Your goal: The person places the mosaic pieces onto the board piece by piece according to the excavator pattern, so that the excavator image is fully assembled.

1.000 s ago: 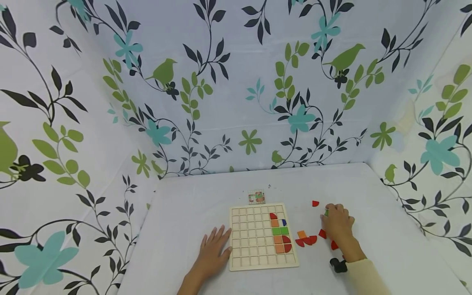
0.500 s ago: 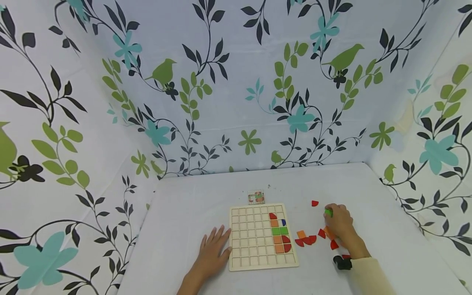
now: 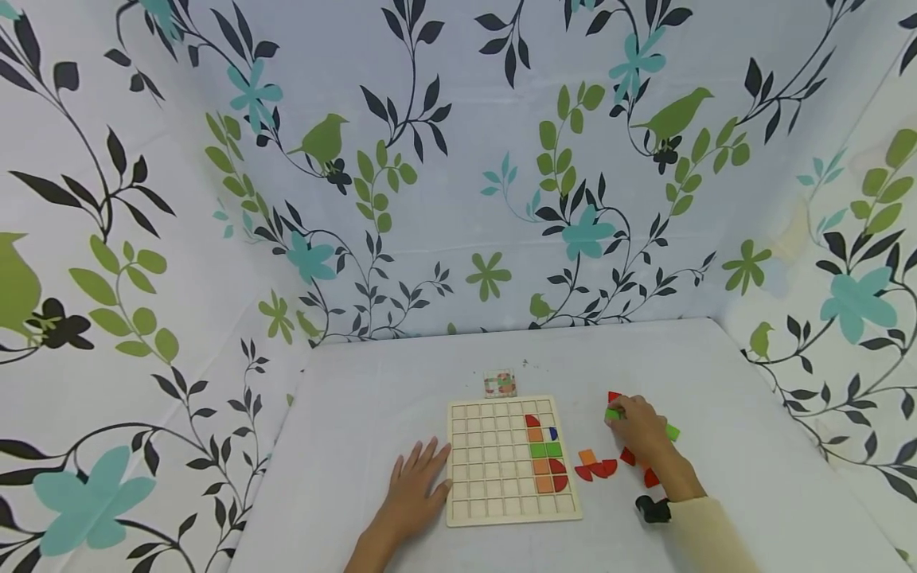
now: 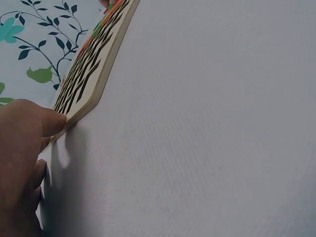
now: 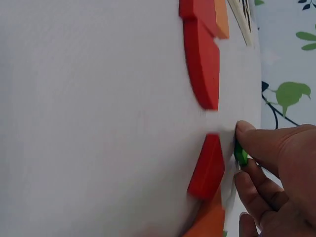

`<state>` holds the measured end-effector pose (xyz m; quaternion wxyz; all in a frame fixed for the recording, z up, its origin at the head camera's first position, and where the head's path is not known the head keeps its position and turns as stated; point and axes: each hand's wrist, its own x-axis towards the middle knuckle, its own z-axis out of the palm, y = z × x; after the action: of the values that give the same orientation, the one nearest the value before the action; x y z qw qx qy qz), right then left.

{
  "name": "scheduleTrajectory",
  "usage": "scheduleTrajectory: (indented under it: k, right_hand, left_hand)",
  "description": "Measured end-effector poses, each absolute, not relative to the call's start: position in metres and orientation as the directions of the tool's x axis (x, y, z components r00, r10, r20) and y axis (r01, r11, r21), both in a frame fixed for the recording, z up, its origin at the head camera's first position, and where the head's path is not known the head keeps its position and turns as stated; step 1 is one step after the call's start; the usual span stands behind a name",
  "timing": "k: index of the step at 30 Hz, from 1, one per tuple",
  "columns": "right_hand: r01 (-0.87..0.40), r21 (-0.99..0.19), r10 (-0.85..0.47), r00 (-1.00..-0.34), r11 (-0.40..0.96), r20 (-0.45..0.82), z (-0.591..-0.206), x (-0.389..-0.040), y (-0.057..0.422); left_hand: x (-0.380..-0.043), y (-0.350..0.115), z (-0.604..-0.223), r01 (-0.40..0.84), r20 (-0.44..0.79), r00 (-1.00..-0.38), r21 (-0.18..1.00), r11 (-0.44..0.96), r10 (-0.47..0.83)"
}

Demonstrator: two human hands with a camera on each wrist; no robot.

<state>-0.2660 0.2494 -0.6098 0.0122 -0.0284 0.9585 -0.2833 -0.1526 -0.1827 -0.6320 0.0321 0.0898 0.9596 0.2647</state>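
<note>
My right hand (image 3: 640, 430) pinches a small green block (image 5: 240, 153) between thumb and fingers, low over the tabletop right of the board. A red quarter-round piece (image 3: 614, 396) lies just beyond it. Another green block (image 3: 672, 432) shows at the hand's far side. Flat beside the wooden grid board (image 3: 487, 477), my left hand (image 3: 414, 495) rests with straight fingers; its thumb (image 4: 53, 122) touches the board's edge. Red, orange, green and blue pieces sit in the board's right columns.
Loose red pieces (image 3: 603, 468) and an orange square (image 3: 587, 457) lie between board and right hand. A red block (image 5: 207, 168) and an orange one (image 5: 210, 222) lie close by that hand. A small patterned card (image 3: 499, 383) lies behind the board.
My right hand first draws back slightly, then moves left toward the red quarter-round piece with the green block. A second green block comes into sight behind it. My left hand stays put.
</note>
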Motion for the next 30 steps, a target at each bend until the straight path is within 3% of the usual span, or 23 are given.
scheduleTrajectory:
  k: [8, 16, 20, 30]
  right_hand:
    - [-0.151, -0.55, -0.157, -0.987, 0.821, 0.037, -0.595, -0.273, 0.181]
    - [-0.323, -0.525, -0.346, -0.937, 0.788, 0.056, -0.598, -0.277, 0.122]
    - [-0.413, -0.5, -0.413, -0.903, 0.761, 0.118, -0.604, -0.275, 0.11]
    - [-0.5, -0.418, -0.485, -0.861, 0.758, 0.15, -0.607, -0.275, 0.107]
  left_hand:
    - [-0.153, -0.183, -0.634, 0.16, -0.012, -0.982, 0.498, 0.853, 0.191]
    - [-0.154, -0.182, -0.634, 0.156, -0.011, -0.983, 0.492, 0.857, 0.185]
    - [-0.154, -0.181, -0.634, 0.157, -0.011, -0.982, 0.499, 0.852, 0.188]
    - [-0.153, -0.182, -0.635, 0.153, -0.011, -0.983, 0.501, 0.852, 0.183]
